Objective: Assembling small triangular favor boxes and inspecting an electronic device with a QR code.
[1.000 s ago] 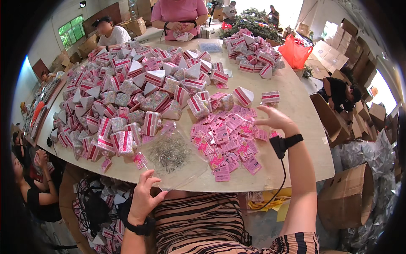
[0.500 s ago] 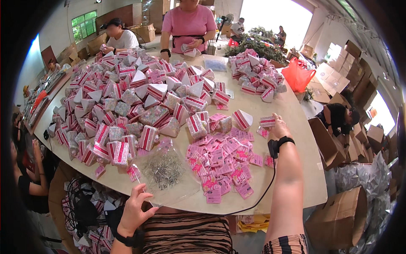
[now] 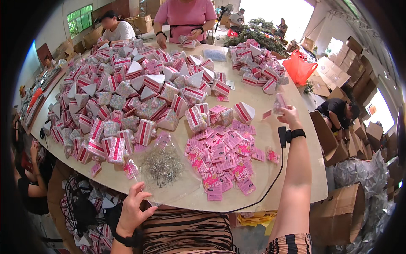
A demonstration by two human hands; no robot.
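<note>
My right hand [image 3: 290,115] is raised over the right part of the table, its fingers closed round a small cake-slice ornament [image 3: 279,103]. A pink tag [image 3: 267,114] sticks out beside that ornament. At the near edge, my left hand [image 3: 134,211] has thumb and fingers apart, next to the edge of a clear plastic bag [image 3: 186,186]. A tangle of thin metal hooks [image 3: 163,165] lies on the bag. Pink printed cards [image 3: 224,156] are spread between my hands. Left of them rises a big pile of pink-and-white cake-slice ornaments [image 3: 122,91].
A smaller ornament pile [image 3: 259,65] sits at the far right of the table [image 3: 296,178], near a red plastic bag [image 3: 299,67]. Across stands a co-worker in pink [image 3: 186,17]; another sits at far left. A black cable [image 3: 270,190] runs from my right wrist. Cardboard boxes [image 3: 338,216] stand right.
My right hand has lifted the cake-slice ornament from the table and moved it up and slightly right, turning it. My left hand stays by the clear bag. The view has shifted slightly.
</note>
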